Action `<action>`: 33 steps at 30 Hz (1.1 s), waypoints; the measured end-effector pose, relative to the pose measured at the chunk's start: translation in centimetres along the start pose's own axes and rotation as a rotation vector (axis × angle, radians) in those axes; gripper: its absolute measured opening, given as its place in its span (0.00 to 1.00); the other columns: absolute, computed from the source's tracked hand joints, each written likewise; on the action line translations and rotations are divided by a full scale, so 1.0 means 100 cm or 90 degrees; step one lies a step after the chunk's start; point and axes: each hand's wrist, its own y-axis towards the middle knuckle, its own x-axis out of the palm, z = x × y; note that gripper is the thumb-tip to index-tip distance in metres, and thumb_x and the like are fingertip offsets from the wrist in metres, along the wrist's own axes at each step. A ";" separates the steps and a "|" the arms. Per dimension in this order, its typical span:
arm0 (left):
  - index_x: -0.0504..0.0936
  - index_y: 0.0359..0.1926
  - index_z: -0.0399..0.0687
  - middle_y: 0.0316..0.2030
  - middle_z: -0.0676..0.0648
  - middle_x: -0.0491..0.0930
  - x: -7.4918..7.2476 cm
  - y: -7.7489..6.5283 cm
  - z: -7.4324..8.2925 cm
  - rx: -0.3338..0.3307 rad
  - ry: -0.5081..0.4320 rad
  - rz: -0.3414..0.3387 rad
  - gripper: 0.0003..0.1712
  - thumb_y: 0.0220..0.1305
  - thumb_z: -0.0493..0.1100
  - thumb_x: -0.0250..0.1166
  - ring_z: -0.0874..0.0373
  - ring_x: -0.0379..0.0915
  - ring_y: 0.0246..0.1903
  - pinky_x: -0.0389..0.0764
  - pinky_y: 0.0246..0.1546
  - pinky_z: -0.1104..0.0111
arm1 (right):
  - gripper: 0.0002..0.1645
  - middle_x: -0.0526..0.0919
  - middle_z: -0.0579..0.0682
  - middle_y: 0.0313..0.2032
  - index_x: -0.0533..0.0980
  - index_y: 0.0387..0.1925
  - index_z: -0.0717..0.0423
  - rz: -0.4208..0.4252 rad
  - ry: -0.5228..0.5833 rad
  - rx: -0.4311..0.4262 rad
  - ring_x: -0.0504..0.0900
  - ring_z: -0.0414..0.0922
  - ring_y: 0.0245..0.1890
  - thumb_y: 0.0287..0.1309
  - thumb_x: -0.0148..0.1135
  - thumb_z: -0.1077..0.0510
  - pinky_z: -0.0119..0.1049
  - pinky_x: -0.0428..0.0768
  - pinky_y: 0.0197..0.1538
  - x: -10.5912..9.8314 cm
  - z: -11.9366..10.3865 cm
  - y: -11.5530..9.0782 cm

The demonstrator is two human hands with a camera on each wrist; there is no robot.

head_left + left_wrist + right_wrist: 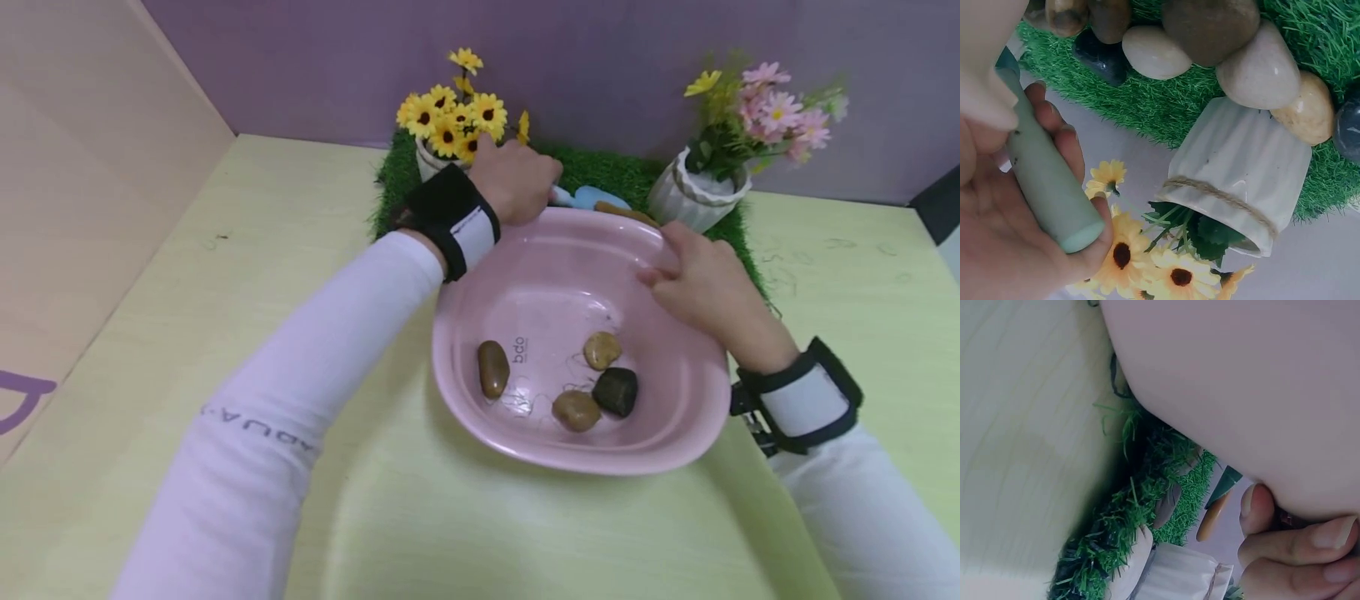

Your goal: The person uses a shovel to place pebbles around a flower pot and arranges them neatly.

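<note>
A pink basin (517, 442) tilts toward me, with several stones (576, 411) lying in its bottom. My right hand (708, 287) grips its right far rim, thumb inside; in the right wrist view the fingers (1297, 547) curl against the outer wall (1229, 394). At the far left rim, my left hand (513, 179) holds a small shovel by its pale green handle (1054, 169). The fingers wrap around that handle beside the basin. A light blue blade (600, 198) shows past the hand in the head view, partly behind the rim.
Behind the basin lies an artificial grass mat (618, 171) carrying smooth stones (1260, 69). A white pot (1241, 169) of yellow flowers (450, 117) stands left, and another white pot (697, 196) with pink flowers right. A brown piece (628, 214) lies behind the rim. A purple wall (600, 67) rises behind.
</note>
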 end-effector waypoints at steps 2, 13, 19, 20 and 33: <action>0.67 0.70 0.57 0.63 0.46 0.76 0.001 -0.001 0.000 0.006 -0.002 0.007 0.24 0.79 0.48 0.40 0.42 0.64 0.66 0.52 0.70 0.41 | 0.17 0.76 0.61 0.28 0.68 0.43 0.60 -0.004 0.002 0.002 0.75 0.57 0.29 0.63 0.60 0.52 0.43 0.71 0.29 0.000 0.000 0.000; 0.77 0.61 0.54 0.52 0.44 0.82 0.012 0.001 0.004 0.045 0.079 0.100 0.21 0.78 0.52 0.45 0.45 0.76 0.54 0.65 0.64 0.45 | 0.17 0.77 0.62 0.29 0.69 0.45 0.61 -0.012 0.003 0.004 0.76 0.57 0.29 0.63 0.59 0.52 0.43 0.72 0.28 0.001 0.000 0.000; 0.77 0.62 0.53 0.56 0.43 0.81 0.014 0.004 0.007 0.054 0.100 0.132 0.21 0.78 0.51 0.46 0.44 0.75 0.56 0.63 0.66 0.43 | 0.17 0.77 0.62 0.29 0.69 0.44 0.61 -0.003 0.001 0.006 0.76 0.57 0.28 0.63 0.60 0.52 0.42 0.71 0.27 -0.001 0.000 0.000; 0.76 0.63 0.53 0.57 0.43 0.80 0.014 0.005 0.007 0.053 0.102 0.130 0.21 0.78 0.51 0.46 0.44 0.75 0.57 0.63 0.67 0.43 | 0.17 0.77 0.62 0.28 0.69 0.43 0.61 -0.002 0.000 0.006 0.76 0.57 0.27 0.63 0.60 0.52 0.41 0.71 0.27 -0.002 0.000 -0.001; 0.77 0.63 0.55 0.58 0.44 0.80 0.015 0.005 0.010 0.052 0.114 0.200 0.22 0.78 0.40 0.43 0.44 0.77 0.55 0.71 0.61 0.41 | 0.20 0.78 0.65 0.32 0.69 0.48 0.63 -0.016 0.014 0.011 0.77 0.57 0.29 0.63 0.59 0.52 0.41 0.72 0.27 -0.001 0.002 0.002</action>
